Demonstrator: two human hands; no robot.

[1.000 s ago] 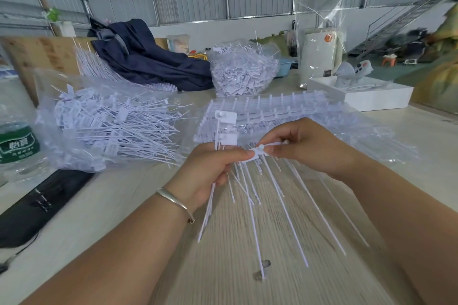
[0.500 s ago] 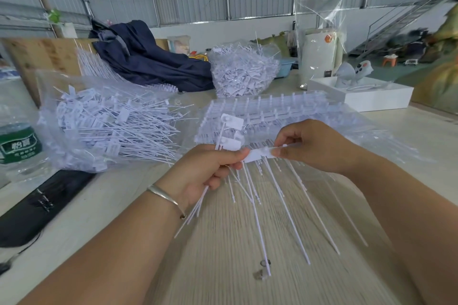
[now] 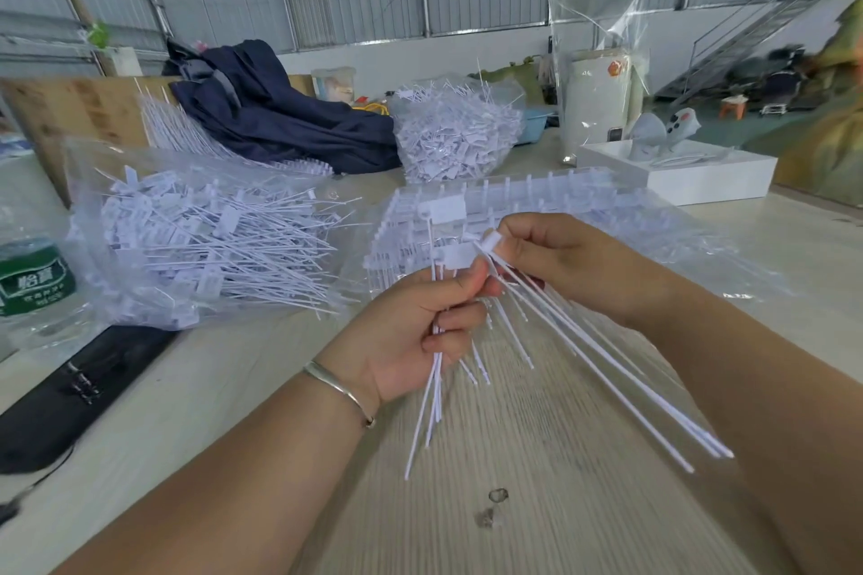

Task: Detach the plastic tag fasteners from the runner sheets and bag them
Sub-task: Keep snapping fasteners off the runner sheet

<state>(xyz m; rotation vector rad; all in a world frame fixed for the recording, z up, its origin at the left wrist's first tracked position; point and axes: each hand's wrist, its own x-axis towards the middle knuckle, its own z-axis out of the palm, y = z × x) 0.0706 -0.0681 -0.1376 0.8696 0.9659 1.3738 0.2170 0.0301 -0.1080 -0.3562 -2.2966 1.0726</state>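
My left hand (image 3: 420, 332) grips a small bunch of detached white tag fasteners (image 3: 432, 392); their flat heads stick up above my fingers and their thin tails hang down over the table. My right hand (image 3: 555, 261) pinches the top of a runner piece (image 3: 607, 355) whose remaining long tails fan out to the lower right. The two hands meet at their fingertips. A clear bag of loose fasteners (image 3: 210, 243) lies to the left. Behind my hands, a stack of runner sheets (image 3: 513, 196) rests on clear plastic.
A second bulging bag of tags (image 3: 457, 131) and a dark blue jacket (image 3: 280, 117) lie at the back. A white box (image 3: 691, 173) sits at the right, a water bottle (image 3: 32, 280) and a black case (image 3: 79, 388) at the left. The wooden table (image 3: 513, 504) spreads below.
My right hand has swung the runner piece so its tails now point lower right. My left hand has tilted more upright, and its bunch of fasteners hangs steeper.
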